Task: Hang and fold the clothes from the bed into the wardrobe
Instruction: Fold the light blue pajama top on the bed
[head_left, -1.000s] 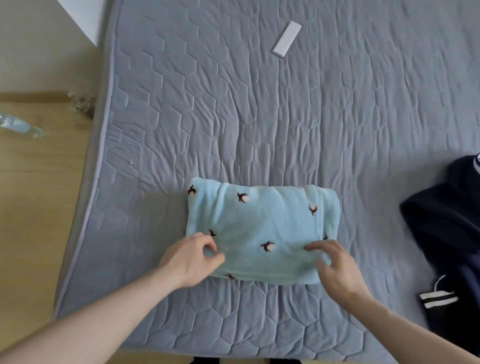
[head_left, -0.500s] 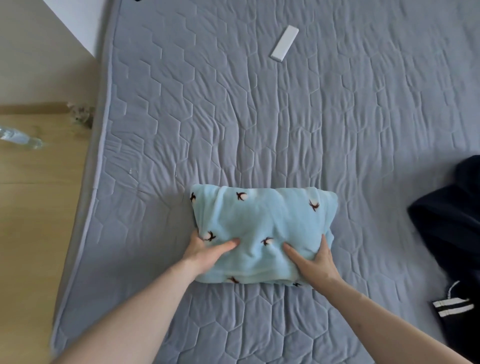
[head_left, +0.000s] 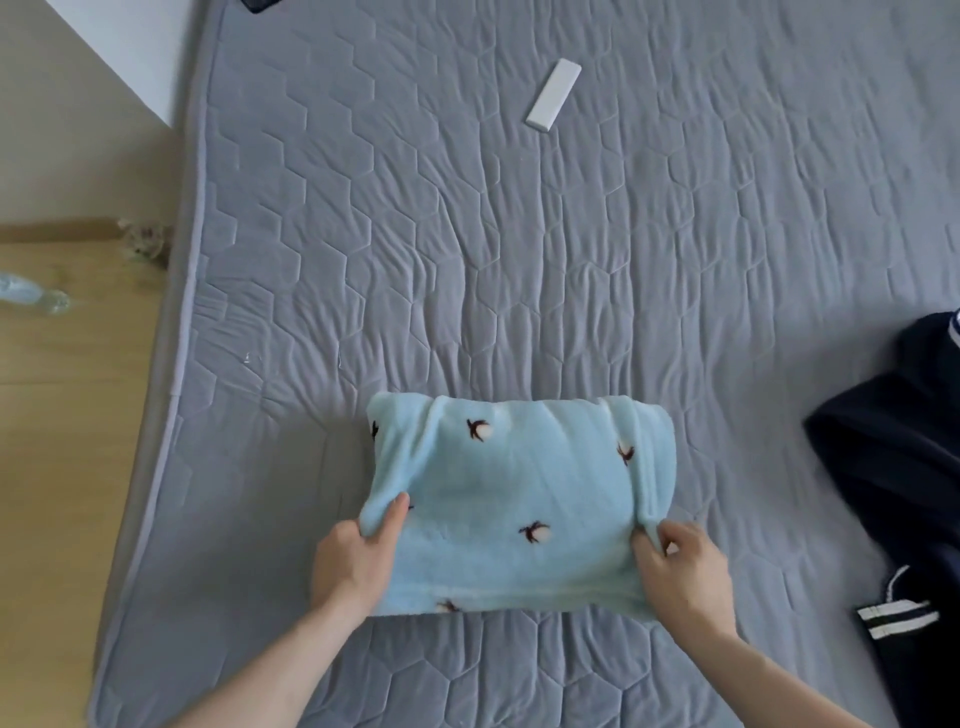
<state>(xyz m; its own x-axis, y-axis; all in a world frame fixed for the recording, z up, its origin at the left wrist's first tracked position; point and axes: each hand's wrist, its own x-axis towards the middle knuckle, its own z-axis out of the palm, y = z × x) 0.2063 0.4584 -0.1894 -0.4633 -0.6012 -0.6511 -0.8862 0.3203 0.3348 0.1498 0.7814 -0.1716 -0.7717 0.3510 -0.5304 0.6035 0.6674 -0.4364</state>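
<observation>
At 6 o'clock on the bed (head_left: 519, 234), the light-blue garment (head_left: 519, 499) is already folded; its near corners are pinched by the left hand (head_left: 353, 561) and right hand (head_left: 680, 571). At 3 o'clock, a navy garment (head_left: 904, 467) lies unfolded. No wardrobe is seen.

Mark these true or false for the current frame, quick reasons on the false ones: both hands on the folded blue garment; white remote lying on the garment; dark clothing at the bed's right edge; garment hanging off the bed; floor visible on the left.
1. Both hands hold the folded blue garment. True: the left hand grips its left edge, the right hand pinches its right edge.
2. The white remote lies on the garment. False: it lies apart, farther up the bed.
3. Dark clothing lies at the right. True.
4. The garment hangs off the bed. False: it rests on the quilt.
5. Wooden floor shows at left. True.
</observation>
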